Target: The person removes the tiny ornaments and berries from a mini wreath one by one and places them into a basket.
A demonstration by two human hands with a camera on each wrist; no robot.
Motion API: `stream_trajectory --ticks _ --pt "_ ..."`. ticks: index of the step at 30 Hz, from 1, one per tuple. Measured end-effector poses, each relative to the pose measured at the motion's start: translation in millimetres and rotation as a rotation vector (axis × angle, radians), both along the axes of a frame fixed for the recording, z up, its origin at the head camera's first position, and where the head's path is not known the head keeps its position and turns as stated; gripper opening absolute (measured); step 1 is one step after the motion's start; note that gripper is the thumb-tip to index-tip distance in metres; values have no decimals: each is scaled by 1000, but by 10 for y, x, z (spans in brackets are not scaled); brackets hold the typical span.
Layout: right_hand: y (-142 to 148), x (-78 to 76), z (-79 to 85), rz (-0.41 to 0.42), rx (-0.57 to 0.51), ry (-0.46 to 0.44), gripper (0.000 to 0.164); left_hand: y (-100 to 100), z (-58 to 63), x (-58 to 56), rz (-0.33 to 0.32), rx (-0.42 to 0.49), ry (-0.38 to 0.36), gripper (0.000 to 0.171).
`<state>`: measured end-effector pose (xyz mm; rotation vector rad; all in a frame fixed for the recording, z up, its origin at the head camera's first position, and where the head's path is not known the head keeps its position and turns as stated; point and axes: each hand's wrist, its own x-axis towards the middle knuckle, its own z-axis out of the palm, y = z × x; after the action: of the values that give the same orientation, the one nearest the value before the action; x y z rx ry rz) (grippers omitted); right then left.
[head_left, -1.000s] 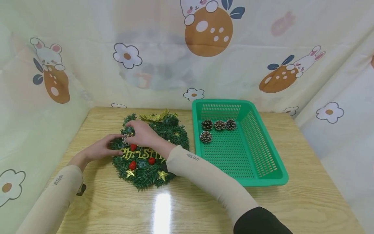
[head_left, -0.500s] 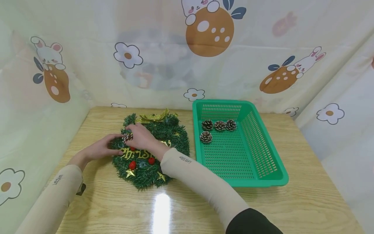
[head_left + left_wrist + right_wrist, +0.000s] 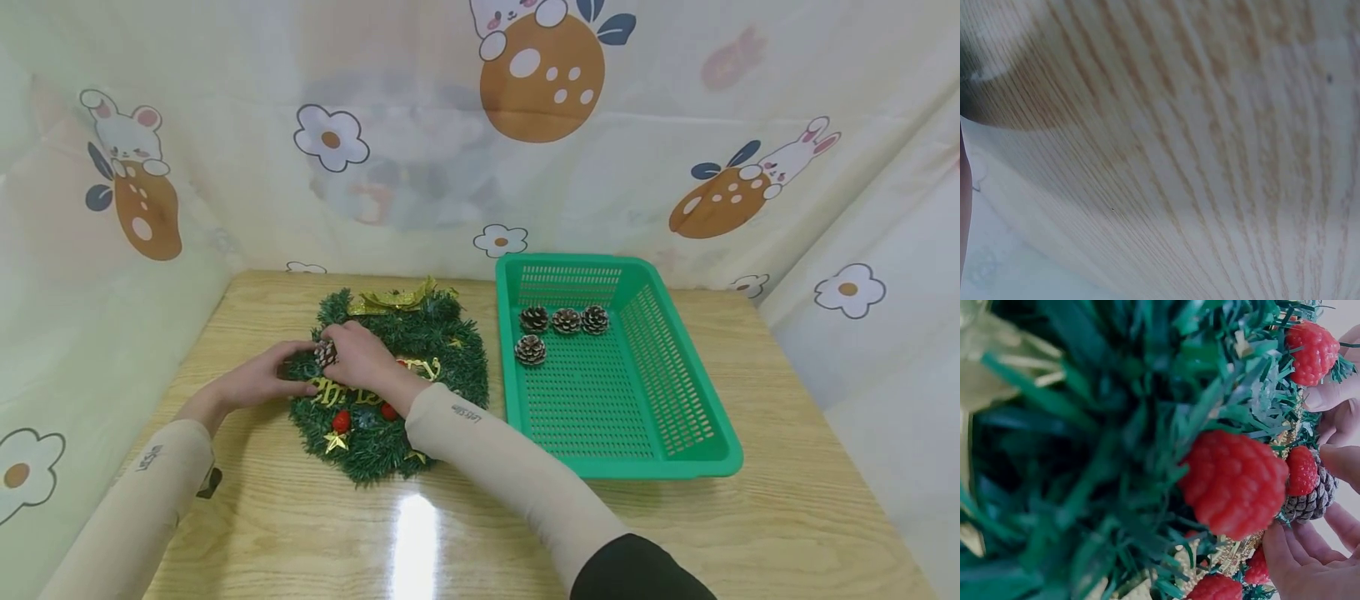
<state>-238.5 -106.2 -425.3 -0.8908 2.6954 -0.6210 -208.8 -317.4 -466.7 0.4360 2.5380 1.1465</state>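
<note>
A green Christmas wreath (image 3: pixel 375 454) with red berries, gold stars and gold lettering lies on the table. At its upper left, my right hand (image 3: pixel 360 358) pinches a white-tipped brown pine cone (image 3: pixel 326 353) close against the greenery. My left hand (image 3: pixel 258 377) grips the wreath's left edge, thumb beside the lettering and forefinger near the cone. The right wrist view shows the pine cone (image 3: pixel 1310 503) partly behind a red berry (image 3: pixel 1302 471), with fingers around it. In the left wrist view there is mostly wood-grain table (image 3: pixel 1179 156).
Right of the wreath stands a green plastic basket (image 3: pixel 697 375). Several pine cones (image 3: pixel 566 321) sit in its far left part. A gold ribbon bow (image 3: pixel 397 298) tops the wreath. Behind the table hangs a patterned curtain (image 3: pixel 420 192).
My right hand has shifted slightly left and down at the wreath's upper left, and the pine cone in its fingers now shows more. The left hand has hardly moved.
</note>
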Motion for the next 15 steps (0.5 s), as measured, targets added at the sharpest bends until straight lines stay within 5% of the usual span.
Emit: stream_trajectory --ticks 15 --pt "-40 16 -61 -2 -7 42 48 -3 -7 -9 5 0 -8 78"
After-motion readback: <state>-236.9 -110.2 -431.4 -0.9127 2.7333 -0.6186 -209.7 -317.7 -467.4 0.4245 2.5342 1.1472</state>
